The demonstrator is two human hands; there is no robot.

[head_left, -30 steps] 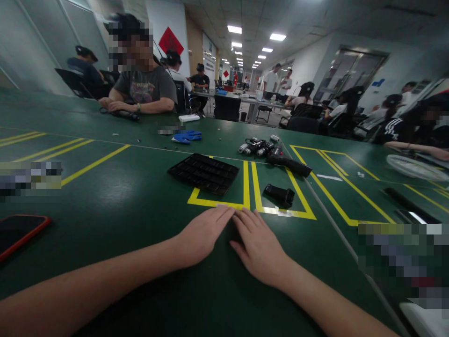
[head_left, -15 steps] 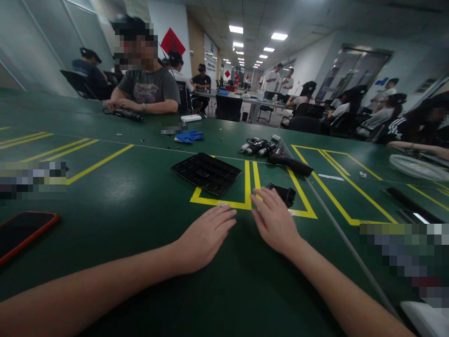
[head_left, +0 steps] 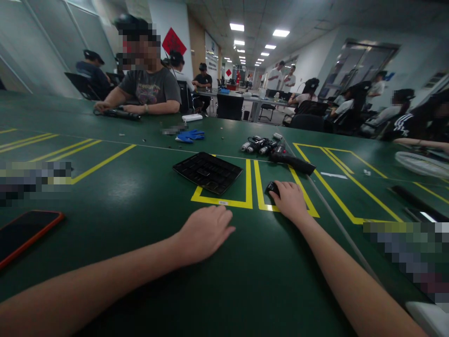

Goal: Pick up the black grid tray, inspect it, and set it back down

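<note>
In the right taped box, my right hand [head_left: 290, 200] is closed over a small black plastic part [head_left: 272, 188], covering most of it; only its left end shows. My left hand [head_left: 206, 230] rests just above the green table [head_left: 157, 290], empty, with its fingers loosely bent and the thumb apart. Beyond that hand lies a flat black ribbed panel [head_left: 207, 172], tilted across the left taped box. Behind my right hand, a black-handled tool [head_left: 293, 162] and several dark and silver cylindrical tools [head_left: 258, 145] lie together.
A phone in an orange case [head_left: 30, 234] lies at the left. Farther back are a blue glove [head_left: 190, 135] and a white box [head_left: 192, 118]. A person [head_left: 149, 91] sits across the table. A white ring-shaped object [head_left: 419, 164] is at the right.
My right hand has moved forward and right, and its fingers have closed over the small black plastic part. My left hand's fingers have bent a little more, staying in about the same place.
</note>
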